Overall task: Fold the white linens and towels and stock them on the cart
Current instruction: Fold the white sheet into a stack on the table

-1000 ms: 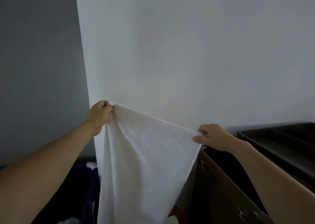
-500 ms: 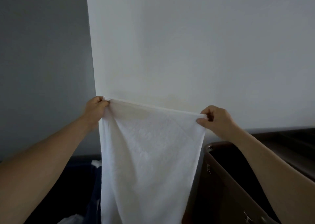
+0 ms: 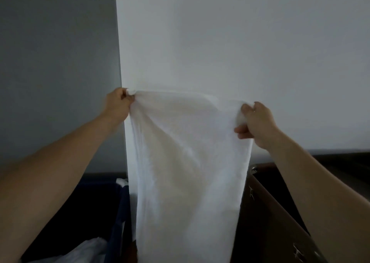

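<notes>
White towel (image 3: 186,172) held up vert. before wall; L hand (image 3: 118,106) & R hand (image 3: 258,122) each grasping a top corner.

both bare arms stretched forward, left hand (image 3: 118,106) and right hand (image 3: 258,122) apart, fingers (image 3: 244,131) curled gripping towel (image 3: 186,172) top edge

Towel (image 3: 188,172): white, plain weave look (a faint cream cast in the shaded folds).
Wall behind towel (image 3: 240,42): flat white, uniform.
Wall at left (image 3: 56,62): mid grey, uniform.
Bin at lower left (image 3: 118,222): dark navy blue.
Linen in bin (image 3: 88,250): white (too dim to tell any pattern).
Container at right (image 3: 270,222): dark brown, plain, with small silver-coloured fittings (image 3: 298,252).
Surface behind container (image 3: 344,160): near black.
</notes>
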A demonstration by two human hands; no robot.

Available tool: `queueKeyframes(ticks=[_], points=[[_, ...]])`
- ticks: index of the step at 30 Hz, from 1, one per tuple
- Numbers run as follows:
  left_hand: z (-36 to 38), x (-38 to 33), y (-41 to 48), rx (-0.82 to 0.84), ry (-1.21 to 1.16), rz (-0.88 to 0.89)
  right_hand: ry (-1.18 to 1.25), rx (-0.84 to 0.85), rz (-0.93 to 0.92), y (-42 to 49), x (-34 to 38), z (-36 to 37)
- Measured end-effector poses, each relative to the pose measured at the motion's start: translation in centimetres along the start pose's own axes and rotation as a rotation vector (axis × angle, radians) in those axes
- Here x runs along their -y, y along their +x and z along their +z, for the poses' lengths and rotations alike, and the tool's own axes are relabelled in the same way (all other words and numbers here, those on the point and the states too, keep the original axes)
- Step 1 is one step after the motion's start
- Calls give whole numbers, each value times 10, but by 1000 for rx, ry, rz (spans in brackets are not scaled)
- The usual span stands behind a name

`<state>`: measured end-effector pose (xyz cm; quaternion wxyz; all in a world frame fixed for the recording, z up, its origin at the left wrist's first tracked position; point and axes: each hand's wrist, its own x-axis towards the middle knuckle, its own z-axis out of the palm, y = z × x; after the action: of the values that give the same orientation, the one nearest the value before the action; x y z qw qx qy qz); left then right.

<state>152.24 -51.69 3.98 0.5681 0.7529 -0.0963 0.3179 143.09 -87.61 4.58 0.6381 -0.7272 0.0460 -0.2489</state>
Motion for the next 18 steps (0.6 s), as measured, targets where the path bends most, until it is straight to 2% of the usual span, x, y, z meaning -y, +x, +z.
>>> queueKeyframes(ticks=[2, 5, 7, 9, 13, 18], points=[[-3, 6, -2, 35, 48, -28, 67, -44, -61, -2, 3, 5], [-7, 2, -1, 31, -72, -87, 145, -155, -247, 3, 14, 8], [-13, 0, 1, 27, -112, -141, 113, -120, -215, 1, 16, 11], [-16, 2, -1, 93, -119, -169, 105, -120, -229, 2, 16, 9], [-16, 1, -9, 113, -286, -229, 45, -149, -232, -1, 15, 3], [-20, 1, -10, 196, -434, -236, 27, -158, -241, -14, 11, -2]])
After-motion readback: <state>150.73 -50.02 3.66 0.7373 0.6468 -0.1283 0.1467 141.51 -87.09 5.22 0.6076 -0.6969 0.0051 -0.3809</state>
